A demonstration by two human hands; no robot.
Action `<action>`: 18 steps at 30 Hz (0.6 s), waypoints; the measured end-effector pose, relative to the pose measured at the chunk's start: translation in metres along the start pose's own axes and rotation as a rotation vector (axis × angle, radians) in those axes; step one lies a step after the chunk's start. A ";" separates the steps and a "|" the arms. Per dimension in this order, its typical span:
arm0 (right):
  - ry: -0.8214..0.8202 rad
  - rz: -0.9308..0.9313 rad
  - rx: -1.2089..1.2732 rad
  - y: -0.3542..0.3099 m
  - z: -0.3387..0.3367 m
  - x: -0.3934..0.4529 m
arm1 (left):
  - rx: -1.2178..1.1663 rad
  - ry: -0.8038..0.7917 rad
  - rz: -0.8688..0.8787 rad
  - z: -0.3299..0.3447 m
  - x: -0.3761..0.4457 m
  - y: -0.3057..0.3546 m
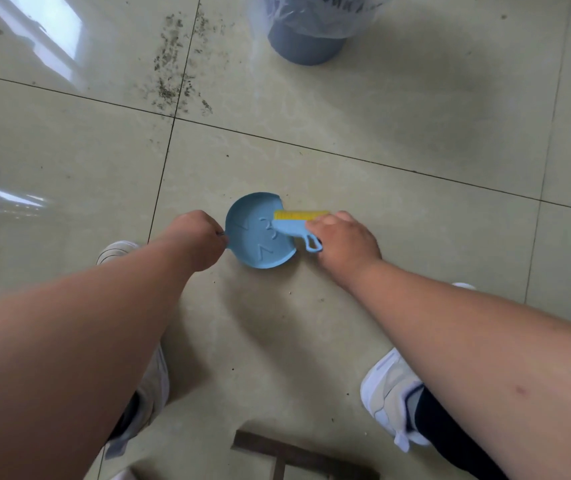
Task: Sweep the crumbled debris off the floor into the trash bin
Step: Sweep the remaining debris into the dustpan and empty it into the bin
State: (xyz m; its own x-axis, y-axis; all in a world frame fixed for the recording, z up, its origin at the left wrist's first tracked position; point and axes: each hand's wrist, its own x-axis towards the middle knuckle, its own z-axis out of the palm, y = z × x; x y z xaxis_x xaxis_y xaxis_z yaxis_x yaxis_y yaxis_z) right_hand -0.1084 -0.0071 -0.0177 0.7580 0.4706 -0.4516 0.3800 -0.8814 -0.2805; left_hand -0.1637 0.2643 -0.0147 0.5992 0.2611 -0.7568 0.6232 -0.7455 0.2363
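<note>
Both hands were down at floor level. His or her left hand was closed in a fist at the dustpan's rim, apparently pinning it flat, though the handle itself was hidden under the fingers. Across from it, the right hand gripped the small blue brush by its loop handle, yellow bristles at the pan's open edge, ready to draw crumbs in. Most of the debris lay well apart, across a tile joint. The trash bin, lined with plastic, was cut off at the top.

both hands closed, low
</note>
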 end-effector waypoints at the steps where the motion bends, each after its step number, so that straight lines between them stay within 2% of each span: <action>1: -0.021 -0.049 0.002 -0.007 0.002 -0.001 | -0.007 -0.001 0.005 0.001 0.000 0.001; 4: -0.045 -0.169 0.025 -0.020 0.001 -0.006 | -0.017 -0.006 0.014 0.002 -0.001 0.001; 6: -0.009 -0.172 0.106 -0.016 -0.005 -0.010 | -0.002 -0.004 0.023 0.002 -0.002 0.002; 9: 0.110 -0.059 0.175 0.007 -0.016 -0.015 | 0.062 -0.003 0.067 0.001 -0.005 0.005; 12: 0.230 0.179 0.160 0.044 -0.022 -0.027 | 0.094 -0.011 0.089 0.001 -0.007 0.011; 15: 0.162 0.302 0.015 0.065 -0.019 -0.036 | 0.110 -0.017 0.084 0.005 -0.008 0.012; 18: 0.075 0.253 -0.032 0.053 -0.009 -0.037 | 0.113 -0.020 0.079 0.009 -0.009 0.012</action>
State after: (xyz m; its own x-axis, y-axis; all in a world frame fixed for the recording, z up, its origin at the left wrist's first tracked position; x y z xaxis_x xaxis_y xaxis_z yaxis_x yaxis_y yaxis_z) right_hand -0.1116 -0.0716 -0.0079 0.8678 0.2315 -0.4397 0.1889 -0.9721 -0.1392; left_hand -0.1662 0.2478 -0.0110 0.6333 0.1876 -0.7508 0.5134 -0.8278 0.2263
